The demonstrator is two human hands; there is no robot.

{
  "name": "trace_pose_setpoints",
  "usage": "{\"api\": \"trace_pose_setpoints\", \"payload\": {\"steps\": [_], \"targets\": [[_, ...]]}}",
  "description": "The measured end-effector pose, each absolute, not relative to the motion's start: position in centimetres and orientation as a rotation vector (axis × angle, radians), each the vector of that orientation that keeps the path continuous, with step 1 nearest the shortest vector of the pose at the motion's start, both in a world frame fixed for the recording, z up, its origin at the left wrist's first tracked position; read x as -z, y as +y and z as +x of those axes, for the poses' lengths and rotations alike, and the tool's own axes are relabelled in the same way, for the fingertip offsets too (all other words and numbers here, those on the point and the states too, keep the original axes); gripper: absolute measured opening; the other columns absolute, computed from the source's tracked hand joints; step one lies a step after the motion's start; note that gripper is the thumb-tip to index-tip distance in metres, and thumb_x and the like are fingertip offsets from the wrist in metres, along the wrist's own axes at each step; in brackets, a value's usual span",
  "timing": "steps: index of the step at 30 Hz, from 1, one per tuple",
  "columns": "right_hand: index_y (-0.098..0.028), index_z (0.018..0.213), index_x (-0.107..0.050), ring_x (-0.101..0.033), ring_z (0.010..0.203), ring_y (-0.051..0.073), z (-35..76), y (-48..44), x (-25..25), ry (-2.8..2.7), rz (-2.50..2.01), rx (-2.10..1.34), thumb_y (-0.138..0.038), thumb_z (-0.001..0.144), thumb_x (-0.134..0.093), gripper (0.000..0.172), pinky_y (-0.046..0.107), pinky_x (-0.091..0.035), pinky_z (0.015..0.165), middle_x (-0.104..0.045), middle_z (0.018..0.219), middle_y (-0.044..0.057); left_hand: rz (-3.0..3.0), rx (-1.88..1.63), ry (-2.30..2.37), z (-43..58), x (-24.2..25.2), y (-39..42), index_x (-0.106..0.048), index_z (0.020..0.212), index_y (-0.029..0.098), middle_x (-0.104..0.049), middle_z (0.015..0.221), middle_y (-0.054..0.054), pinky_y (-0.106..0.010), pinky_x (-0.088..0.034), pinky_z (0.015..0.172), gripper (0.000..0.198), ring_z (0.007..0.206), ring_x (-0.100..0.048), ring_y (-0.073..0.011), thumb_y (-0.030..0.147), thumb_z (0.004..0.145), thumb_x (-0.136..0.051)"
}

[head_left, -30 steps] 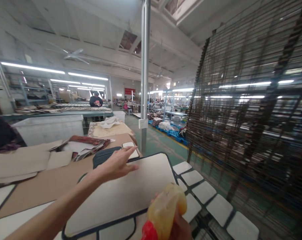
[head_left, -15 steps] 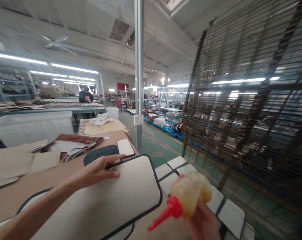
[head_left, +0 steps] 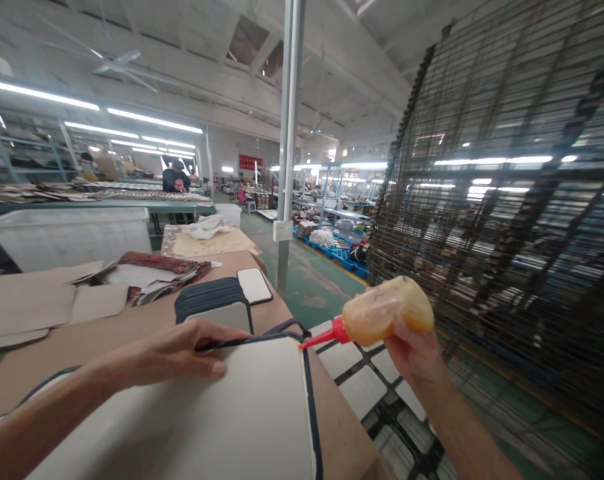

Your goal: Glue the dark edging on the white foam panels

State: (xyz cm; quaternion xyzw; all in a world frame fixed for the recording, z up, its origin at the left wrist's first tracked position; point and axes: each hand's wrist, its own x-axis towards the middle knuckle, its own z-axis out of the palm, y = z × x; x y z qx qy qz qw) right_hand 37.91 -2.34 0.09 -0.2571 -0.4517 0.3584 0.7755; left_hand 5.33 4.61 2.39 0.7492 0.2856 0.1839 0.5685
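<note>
A large white panel (head_left: 242, 413) with dark piping around its edge lies on the brown worktable (head_left: 107, 333) in front of me. My left hand (head_left: 182, 350) rests on its far edge, fingers curled over the dark piping and pinching it. My right hand (head_left: 415, 350) holds a yellowish squeeze bottle (head_left: 387, 310) with a red nozzle. The nozzle tip points at the panel's far right corner, close to the piping.
A stack of dark-edged pads (head_left: 213, 303) and one small white pad (head_left: 255, 285) lie beyond the panel. Fabric pieces (head_left: 167, 277) and cardboard sheets (head_left: 37, 300) sit at left. White tiles (head_left: 362, 387) lie on a rack at right, beside a tall wire rack (head_left: 507, 200) and a pole (head_left: 288, 147). A person (head_left: 175, 179) works far off.
My right hand has risen and swung the bottle so the nozzle points left at the panel's corner. My left hand drew back to the near edge and curled over the piping.
</note>
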Motion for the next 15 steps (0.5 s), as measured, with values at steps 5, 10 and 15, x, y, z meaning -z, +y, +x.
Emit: {"api": "trace_pose_setpoints", "payload": {"steps": [5, 10, 15], "targets": [[-0.026, 0.112, -0.066, -0.065, 0.103, 0.034, 37.8, -2.3, -0.3, -1.036, -0.542, -0.820, -0.037, 0.058, -0.087, 0.059, 0.055, -0.044, 0.102, -0.074, 0.100, 0.008, 1.760, -0.346, 0.700, 4.8, -3.1, 4.5, -0.067, 0.121, 0.028, -0.073, 0.112, 0.001, -0.025, -0.051, 0.085, 0.044, 0.104, -0.066, -0.0281, 0.028, 0.076, -0.068], [-0.027, 0.119, -0.062, -0.066, 0.101, 0.034, 37.5, -2.8, -0.2, -1.082, -0.532, -0.867, -0.039, 0.060, -0.086, 0.065, 0.056, -0.044, 0.101, -0.073, 0.101, 0.009, 1.670, -0.359, 0.722, 4.6, -3.2, 4.3, -0.070, 0.116, 0.028, -0.073, 0.111, 0.001, -0.028, -0.054, 0.081, 0.042, 0.099, -0.068, -0.0286, 0.029, 0.074, -0.070], [-0.028, 0.122, -0.060, -0.065, 0.104, 0.035, 37.2, -3.4, 0.0, -1.096, -0.535, -0.903, -0.039, 0.061, -0.085, 0.067, 0.057, -0.043, 0.101, -0.074, 0.100, 0.008, 1.614, -0.441, 0.798, 4.3, -2.6, 4.3, -0.073, 0.111, 0.026, -0.076, 0.102, -0.002, -0.029, -0.055, 0.080, 0.044, 0.096, -0.069, -0.0301, 0.032, 0.067, -0.073]]}}
